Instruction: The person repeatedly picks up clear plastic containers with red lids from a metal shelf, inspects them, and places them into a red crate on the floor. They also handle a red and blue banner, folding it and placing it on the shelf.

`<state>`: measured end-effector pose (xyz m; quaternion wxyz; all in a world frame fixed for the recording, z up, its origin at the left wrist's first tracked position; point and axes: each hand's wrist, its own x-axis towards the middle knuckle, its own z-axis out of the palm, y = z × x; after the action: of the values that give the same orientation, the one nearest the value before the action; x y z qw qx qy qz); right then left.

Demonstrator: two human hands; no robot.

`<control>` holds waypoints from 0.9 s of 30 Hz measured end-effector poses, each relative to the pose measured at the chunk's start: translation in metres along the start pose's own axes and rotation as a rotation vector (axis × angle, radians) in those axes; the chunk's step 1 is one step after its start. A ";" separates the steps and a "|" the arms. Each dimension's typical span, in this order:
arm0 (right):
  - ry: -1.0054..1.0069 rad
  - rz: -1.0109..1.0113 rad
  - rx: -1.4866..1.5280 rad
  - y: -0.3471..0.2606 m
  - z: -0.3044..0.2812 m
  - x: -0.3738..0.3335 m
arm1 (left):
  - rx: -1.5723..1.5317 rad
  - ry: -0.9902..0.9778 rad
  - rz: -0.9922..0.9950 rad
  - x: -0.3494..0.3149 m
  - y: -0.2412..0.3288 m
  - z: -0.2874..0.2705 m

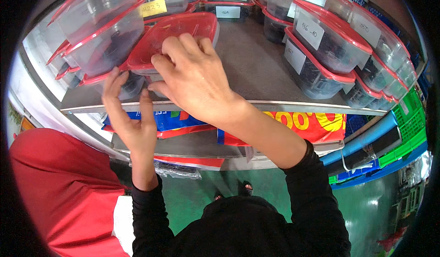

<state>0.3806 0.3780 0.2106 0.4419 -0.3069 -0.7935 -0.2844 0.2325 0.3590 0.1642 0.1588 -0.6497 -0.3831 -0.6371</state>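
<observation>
A clear plastic food box with a red lid [192,25] stands on the shelf, at the front of the left stacks. Over its near end is my right hand [195,76], fingers bent and thumb apart from them. The thumb is by the box's near wall; the hand hides part of the lid, and whether it touches the box is unclear. My left hand [130,119] is open at the box's near left corner, slightly blurred, with thumb and fingers apart. Beside it sits a lower red-lidded box [130,86] with dark contents, partly covered by that hand.
Stacked red-lidded boxes [103,41] rise on the left, and labelled ones [316,37] on the right. The grey shelf [247,69] has a metal front edge. Below lie printed plastic sheets [293,126]. A person in red clothing [59,183] is close on my left. Blue rolls [362,140] lean at right.
</observation>
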 end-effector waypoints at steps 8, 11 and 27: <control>0.113 -0.120 -0.053 0.012 0.014 -0.004 | -0.386 -0.230 -0.330 -0.032 -0.033 0.016; 0.113 -0.047 -0.003 0.014 -0.012 -0.017 | -0.406 -0.368 -0.341 -0.021 -0.038 0.013; 0.256 0.234 0.442 0.028 -0.058 -0.065 | -1.060 -0.773 -0.618 0.029 -0.050 0.029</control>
<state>0.4592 0.3392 0.1848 0.6245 -0.2542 -0.7333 -0.0879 0.2152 0.4202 0.1739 -0.5116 -0.6802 -0.2176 -0.4777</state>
